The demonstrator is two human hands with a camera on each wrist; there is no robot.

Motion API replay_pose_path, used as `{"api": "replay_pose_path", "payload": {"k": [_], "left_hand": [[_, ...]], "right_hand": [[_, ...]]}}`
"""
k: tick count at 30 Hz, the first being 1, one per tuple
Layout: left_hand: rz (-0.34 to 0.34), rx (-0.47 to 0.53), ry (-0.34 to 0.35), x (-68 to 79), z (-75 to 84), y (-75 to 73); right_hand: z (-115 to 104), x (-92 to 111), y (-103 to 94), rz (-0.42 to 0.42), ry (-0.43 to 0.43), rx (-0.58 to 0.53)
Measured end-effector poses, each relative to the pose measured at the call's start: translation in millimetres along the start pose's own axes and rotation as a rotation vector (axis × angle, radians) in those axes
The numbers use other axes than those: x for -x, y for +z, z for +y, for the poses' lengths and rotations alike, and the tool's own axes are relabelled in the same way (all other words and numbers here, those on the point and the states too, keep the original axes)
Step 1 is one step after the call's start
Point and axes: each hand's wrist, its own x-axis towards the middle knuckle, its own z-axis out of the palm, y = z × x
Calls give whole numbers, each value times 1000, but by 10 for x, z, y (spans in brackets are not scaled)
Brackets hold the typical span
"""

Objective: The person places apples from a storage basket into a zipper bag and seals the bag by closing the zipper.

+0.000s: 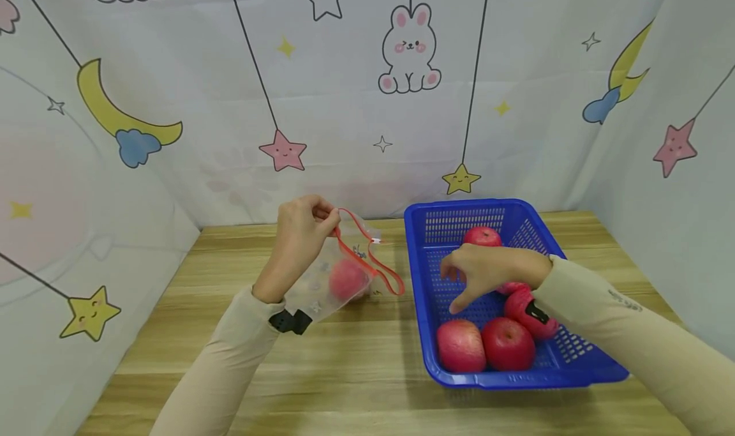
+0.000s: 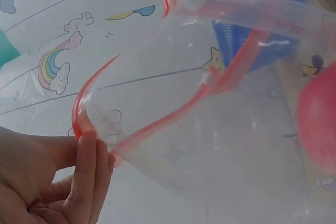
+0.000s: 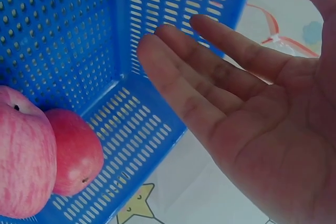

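My left hand [image 1: 301, 241] pinches the edge of a clear zip bag [image 1: 314, 290] with a red zipper strip and a white slider. The left wrist view shows finger and thumb at the red strip [image 2: 79, 111], the bag's mouth parted. Inside the bag, low on the table, lies one apple [image 1: 347, 279]. My right hand [image 1: 485, 271] hovers over the blue basket [image 1: 421, 321], fingers spread and holding nothing. Just below its thumb in the head view are a pinkish apple [image 1: 461, 346] and a redder apple [image 1: 508, 345] at the basket's near side.
Farther back in the basket sits another apple [image 1: 481, 235]. A red fruit with a black strap-like patch [image 1: 534, 313] lies by the right wrist, partly behind the sleeve. The wooden table [image 1: 344, 385] meets a white printed curtain [image 1: 344, 104] at the back and sides.
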Motion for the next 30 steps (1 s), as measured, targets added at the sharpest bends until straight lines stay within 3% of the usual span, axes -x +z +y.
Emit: {"api": "replay_pose_path", "payload": {"k": [13,30], "left_hand": [[15,-19,6,-21,31,-66],[18,-18,16,-34,83,-121]], "right_hand": [[-19,61,94,-72,18,0],[-48,114,197,-155,27,-88]]}}
